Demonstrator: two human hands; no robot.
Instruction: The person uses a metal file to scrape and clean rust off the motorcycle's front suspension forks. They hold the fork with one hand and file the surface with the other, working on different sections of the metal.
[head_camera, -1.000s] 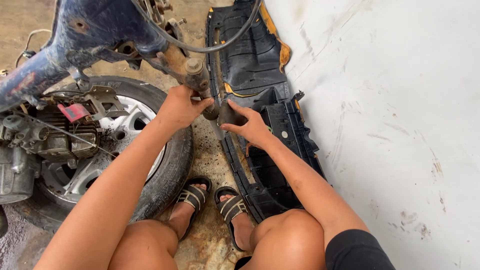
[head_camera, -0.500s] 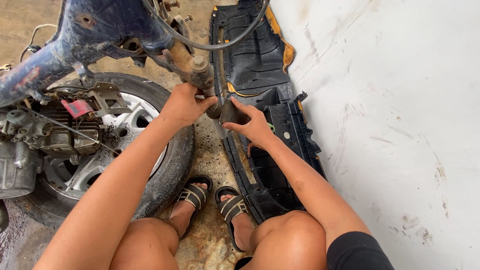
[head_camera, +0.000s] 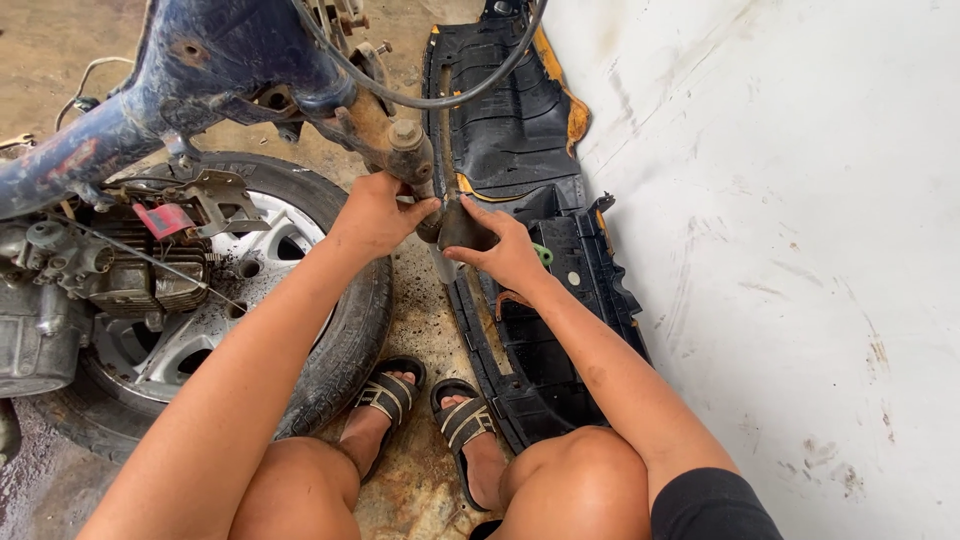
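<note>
At the centre of the frame, just above the middle, two hands meet on one rusty steering stem (head_camera: 405, 150) that juts down from the blue motorcycle frame (head_camera: 190, 60). The left hand (head_camera: 375, 215) is wrapped round the lower end of the stem, fingers closed on it. The right hand (head_camera: 505, 250) is cupped over a small dark part (head_camera: 462, 228) at the stem's bottom, thumb and fingers pressed to it; whether it grips fully I cannot tell. The two hands touch or nearly touch.

One wheel with tyre (head_camera: 345, 330) lies flat at left of the frame, its rim close under the left forearm. One engine (head_camera: 90, 280) sits on it at the far left. One black cable (head_camera: 440, 100) loops across the top. Two black plastic body panels (head_camera: 540, 300) lie along the right, one above the other, their edge tight against the white wall (head_camera: 780, 250). Two sandalled feet (head_camera: 425, 410) stand on the stained concrete floor (head_camera: 420, 300), in the narrow strip between tyre and panels; that strip is the only open floor near the hands.
</note>
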